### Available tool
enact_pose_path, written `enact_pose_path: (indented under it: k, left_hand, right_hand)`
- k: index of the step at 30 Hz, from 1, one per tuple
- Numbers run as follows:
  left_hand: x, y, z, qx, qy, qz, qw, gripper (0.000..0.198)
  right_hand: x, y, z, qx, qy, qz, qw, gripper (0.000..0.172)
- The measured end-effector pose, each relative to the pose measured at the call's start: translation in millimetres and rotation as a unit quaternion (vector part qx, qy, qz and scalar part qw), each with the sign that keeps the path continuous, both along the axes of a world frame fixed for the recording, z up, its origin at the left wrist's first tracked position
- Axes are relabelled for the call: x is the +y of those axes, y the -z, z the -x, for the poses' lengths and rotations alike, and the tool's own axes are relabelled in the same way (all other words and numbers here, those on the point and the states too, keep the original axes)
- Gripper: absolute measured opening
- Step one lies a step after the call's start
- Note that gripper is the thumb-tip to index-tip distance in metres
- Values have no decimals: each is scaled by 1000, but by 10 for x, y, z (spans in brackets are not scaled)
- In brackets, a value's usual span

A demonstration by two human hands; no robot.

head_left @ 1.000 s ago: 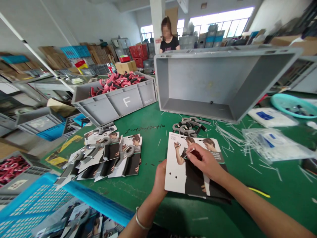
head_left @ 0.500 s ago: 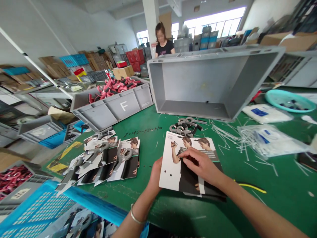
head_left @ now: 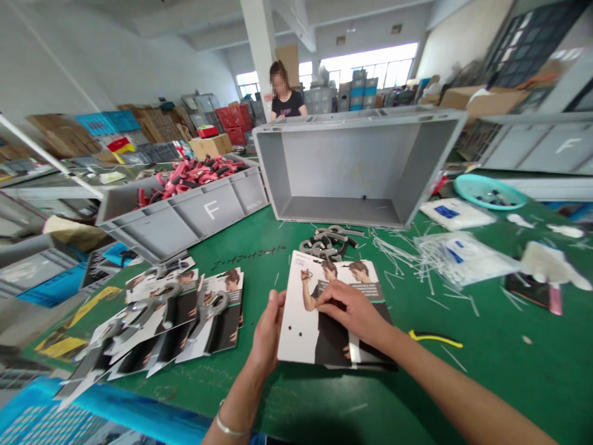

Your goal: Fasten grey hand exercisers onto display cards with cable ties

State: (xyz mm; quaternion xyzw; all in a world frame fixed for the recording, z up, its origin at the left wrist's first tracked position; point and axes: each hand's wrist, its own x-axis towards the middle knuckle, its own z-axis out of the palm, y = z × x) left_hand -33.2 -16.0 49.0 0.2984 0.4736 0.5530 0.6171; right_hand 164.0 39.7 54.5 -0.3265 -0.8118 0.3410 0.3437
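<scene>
My left hand (head_left: 267, 334) is at the left edge of a printed backing card (head_left: 296, 346); its fingers are partly hidden behind the card, which it holds tilted up. This card has two small punched holes at its lower left and overlaps other backing cards (head_left: 370, 303) to its right. My right hand (head_left: 354, 309) lies over the cards, thumb and fingertips pinched together against the front one; whatever is between them is too small to make out. Just behind the cards, grey hand grips (head_left: 327, 241) lie in a pile.
Carded hand grips (head_left: 213, 315) lie at the left. Behind are a grey bin of red grips (head_left: 204, 210) and a grey crate on its side (head_left: 361, 210). White cable ties (head_left: 407, 253), bags, yellow-handled pliers (head_left: 435, 337) and a turquoise tray (head_left: 491, 191) are right. A co-worker (head_left: 286, 102) stands beyond.
The view has turned to the right, so everything sits further left. More of my left thumb shows beside the card's edge. My right fingertips stay pinched at the card.
</scene>
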Motion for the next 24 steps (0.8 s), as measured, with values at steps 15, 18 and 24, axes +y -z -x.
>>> enact_pose_path:
  k: [15, 18, 24]
  left_hand:
    - [125, -93, 174, 92, 119, 111, 982, 66]
    - [306, -118, 107, 97, 206, 99, 969, 62]
    - [466, -75, 88, 92, 257, 88, 958, 55]
  right_hand:
    - [367, 399, -1344, -90, 371, 144, 913, 29]
    - [807, 551, -1668, -169, 409, 148, 884, 22]
    - [1330, 725, -1689, -272, 453, 153, 835, 25]
